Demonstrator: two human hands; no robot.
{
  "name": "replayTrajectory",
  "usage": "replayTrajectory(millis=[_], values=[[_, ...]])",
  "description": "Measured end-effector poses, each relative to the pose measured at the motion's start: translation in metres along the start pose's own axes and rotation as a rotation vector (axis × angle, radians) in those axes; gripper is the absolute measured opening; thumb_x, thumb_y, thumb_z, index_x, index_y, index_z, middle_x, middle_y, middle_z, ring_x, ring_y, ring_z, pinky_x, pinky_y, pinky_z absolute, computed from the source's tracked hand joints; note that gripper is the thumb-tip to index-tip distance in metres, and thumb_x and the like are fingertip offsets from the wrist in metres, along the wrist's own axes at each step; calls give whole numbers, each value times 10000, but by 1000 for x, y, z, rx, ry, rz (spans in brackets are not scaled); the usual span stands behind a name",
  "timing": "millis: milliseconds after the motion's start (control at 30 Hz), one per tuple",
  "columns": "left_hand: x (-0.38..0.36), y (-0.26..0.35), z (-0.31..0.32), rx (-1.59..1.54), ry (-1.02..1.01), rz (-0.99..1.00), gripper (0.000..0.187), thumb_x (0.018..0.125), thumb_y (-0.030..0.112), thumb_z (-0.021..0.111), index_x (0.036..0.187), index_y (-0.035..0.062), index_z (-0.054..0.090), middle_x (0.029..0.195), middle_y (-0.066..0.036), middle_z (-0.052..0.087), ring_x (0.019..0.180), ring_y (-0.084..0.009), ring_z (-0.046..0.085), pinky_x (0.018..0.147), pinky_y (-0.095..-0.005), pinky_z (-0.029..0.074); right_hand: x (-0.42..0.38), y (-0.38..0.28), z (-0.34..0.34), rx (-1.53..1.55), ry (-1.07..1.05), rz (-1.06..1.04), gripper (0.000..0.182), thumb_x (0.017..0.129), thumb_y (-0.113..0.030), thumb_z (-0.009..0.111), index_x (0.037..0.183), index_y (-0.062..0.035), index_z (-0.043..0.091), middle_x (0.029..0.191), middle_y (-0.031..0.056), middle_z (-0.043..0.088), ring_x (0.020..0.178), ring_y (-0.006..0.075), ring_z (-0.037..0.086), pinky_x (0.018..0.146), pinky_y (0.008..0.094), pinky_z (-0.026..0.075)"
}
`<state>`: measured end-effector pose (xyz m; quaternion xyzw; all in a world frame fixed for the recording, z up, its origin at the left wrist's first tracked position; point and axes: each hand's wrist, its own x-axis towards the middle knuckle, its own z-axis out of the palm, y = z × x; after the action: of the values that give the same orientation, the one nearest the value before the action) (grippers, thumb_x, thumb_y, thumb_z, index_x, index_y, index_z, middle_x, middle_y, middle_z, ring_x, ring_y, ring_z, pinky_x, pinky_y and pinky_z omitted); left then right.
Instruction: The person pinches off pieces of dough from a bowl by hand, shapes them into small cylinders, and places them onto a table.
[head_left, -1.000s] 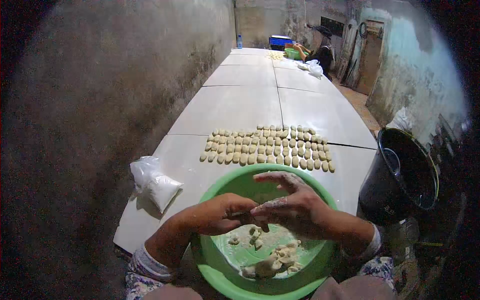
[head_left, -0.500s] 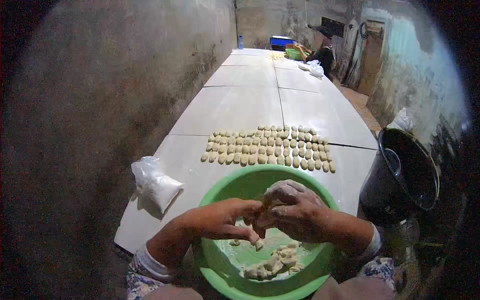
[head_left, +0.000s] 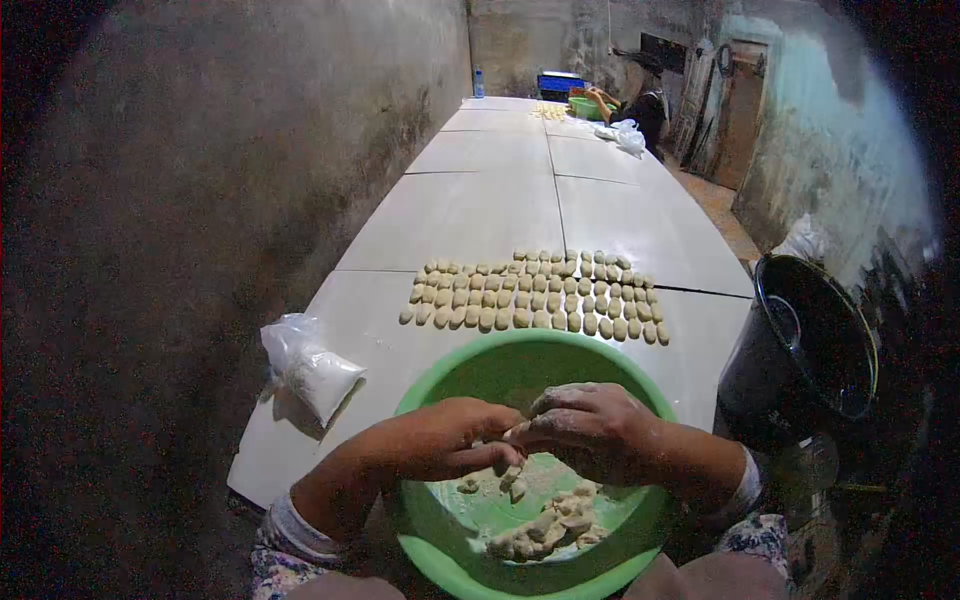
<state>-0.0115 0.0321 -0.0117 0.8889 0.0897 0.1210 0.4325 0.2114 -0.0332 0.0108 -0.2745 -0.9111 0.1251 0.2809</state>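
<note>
Dough bit [head_left: 512, 478] sits pinched btwn my left hand [head_left: 450, 440] & right hand [head_left: 590, 425], both curled shut on it, over the green bowl [head_left: 440, 375] so crumbs drop in. Dough pile [head_left: 550, 525] at 6 o'clock, done pieces [head_left: 530, 300] at 12.

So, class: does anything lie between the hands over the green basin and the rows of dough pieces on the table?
Only the green basin's far rim. Beyond it bare table runs to the rows of dough pieces. Left hand and right hand meet over the basin.
</note>
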Motion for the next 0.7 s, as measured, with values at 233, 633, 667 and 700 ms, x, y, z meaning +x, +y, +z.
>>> replayTrajectory(millis=[233,633,667,700], values=[[-2,4,-1,-136,-18,-20,506,991,467,308,950,4,507,756,-100,590,708,-216,600,670,-346,485,3,-2,-2,12,-40,-28,204,861,-128,569,1060,-88,556,953,157,584,872,379,601,709,440,506],[-3,-1,1,-132,-90,-147,428,1005,394,344,920,10,513,712,-88,583,632,-186,576,619,-334,484,4,-4,3,-75,-260,183,183,901,-197,503,1022,-59,499,891,171,582,839,380,611,693,465,501],[-4,-5,1,-166,-140,-187,429,1005,395,347,918,12,522,717,-83,587,626,-179,571,616,-330,481,3,-4,3,-162,-292,147,157,899,-174,486,1005,-59,501,882,169,585,835,375,614,688,464,503],[-4,-9,1,-158,-171,-195,440,1005,406,340,925,19,534,736,-70,587,664,-172,572,642,-321,476,2,-5,2,-204,-250,90,167,871,-154,499,1012,-65,507,890,159,580,829,369,613,691,449,506]])
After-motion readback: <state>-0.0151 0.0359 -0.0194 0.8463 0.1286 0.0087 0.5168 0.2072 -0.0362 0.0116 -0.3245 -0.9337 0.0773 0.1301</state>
